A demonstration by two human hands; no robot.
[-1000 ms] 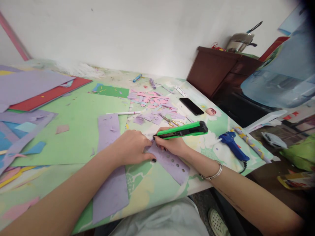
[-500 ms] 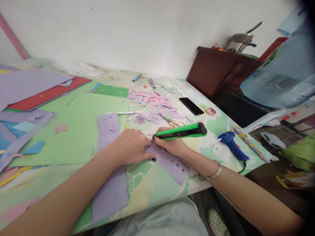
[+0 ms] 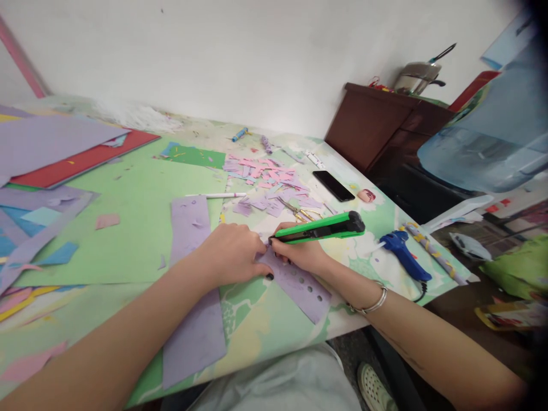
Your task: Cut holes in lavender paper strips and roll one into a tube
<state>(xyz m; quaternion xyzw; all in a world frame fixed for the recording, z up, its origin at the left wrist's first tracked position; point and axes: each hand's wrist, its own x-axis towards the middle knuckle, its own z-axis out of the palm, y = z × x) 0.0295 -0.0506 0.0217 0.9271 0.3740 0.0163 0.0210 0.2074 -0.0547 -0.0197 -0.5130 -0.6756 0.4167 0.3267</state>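
Observation:
My right hand (image 3: 298, 252) is closed around a green utility knife (image 3: 321, 229), its tip end down at a purple strip of craft sheet (image 3: 295, 281) punched with a row of round holes. Close against the knife's tip, my left hand (image 3: 234, 254) presses the far end of that strip to the table, fingers bent and thumb stretched along it. The two hands hide the blade and the spot it touches. Under my left forearm lies a wider purple piece (image 3: 194, 337). Gold-handled scissors (image 3: 302, 213) rest just beyond my right hand.
A blue glue gun (image 3: 405, 254) and a wrapped stick (image 3: 434, 251) lie at the right edge. Beyond the hands are pink and purple scraps (image 3: 268, 174), a black phone (image 3: 334, 185) and a white pen (image 3: 222, 195). Coloured sheets (image 3: 55, 142) pile up at left.
The view has shifted slightly. The knife's handle has tilted up a little, while both hands stay at the same place on the strip.

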